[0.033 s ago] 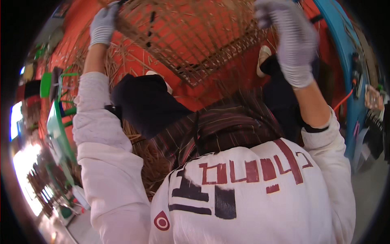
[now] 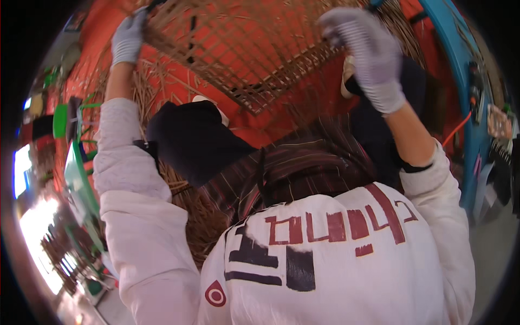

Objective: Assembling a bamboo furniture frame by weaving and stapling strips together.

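Note:
A brown lattice panel (image 2: 238, 43) of thin crossed strips slants across the upper middle, one corner pointing toward me. Black bands mark parts of it. My left hand (image 2: 129, 39), in a pale grey glove, is at the panel's left edge, its fingers closed near a dark piece (image 2: 156, 4) at the top. What it grips is partly cut off by the picture's rim. Above the panel's right side is my right hand (image 2: 368, 54), also gloved and blurred by motion. Its fingers curl inward, and I cannot make out anything between them.
Loose brown strips (image 2: 143, 81) lie scattered on the red floor (image 2: 179, 76), with more below my left arm. A long blue surface (image 2: 460, 70) runs along the right, bearing small tools and an orange cord (image 2: 457, 130). Green stools (image 2: 60, 122) stand at left. My legs flank the panel's near corner.
My right hand has shifted left and a little up, uncovering a bundle of strips at the upper right. My left hand and the panel's upper left have moved slightly left.

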`<action>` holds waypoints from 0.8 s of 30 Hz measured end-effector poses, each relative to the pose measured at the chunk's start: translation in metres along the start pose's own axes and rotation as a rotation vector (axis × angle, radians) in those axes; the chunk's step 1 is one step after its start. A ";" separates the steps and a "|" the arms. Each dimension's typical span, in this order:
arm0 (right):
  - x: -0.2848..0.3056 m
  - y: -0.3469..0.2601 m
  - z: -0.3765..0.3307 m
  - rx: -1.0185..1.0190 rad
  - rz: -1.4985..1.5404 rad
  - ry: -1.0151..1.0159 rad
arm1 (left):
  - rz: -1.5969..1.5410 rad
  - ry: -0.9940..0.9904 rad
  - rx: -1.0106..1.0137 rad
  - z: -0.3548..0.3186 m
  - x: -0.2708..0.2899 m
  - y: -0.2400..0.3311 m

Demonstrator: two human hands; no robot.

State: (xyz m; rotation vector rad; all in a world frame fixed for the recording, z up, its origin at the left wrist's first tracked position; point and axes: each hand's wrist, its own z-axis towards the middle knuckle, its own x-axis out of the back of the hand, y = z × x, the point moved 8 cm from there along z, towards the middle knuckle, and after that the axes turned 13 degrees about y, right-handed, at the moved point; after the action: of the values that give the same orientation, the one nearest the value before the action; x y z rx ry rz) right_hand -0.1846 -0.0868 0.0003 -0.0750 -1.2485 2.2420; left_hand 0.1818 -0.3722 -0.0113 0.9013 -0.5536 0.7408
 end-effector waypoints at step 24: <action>-0.152 0.389 -0.312 -0.759 -0.375 -1.159 | 0.217 -0.293 0.132 0.013 -0.091 -0.387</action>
State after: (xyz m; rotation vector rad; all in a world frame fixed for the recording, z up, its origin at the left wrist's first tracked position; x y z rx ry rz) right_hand -0.1340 -0.0815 -0.5184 1.1978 -2.3584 1.2858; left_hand 0.4203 -0.5717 -0.2595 1.0922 -0.8799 0.8540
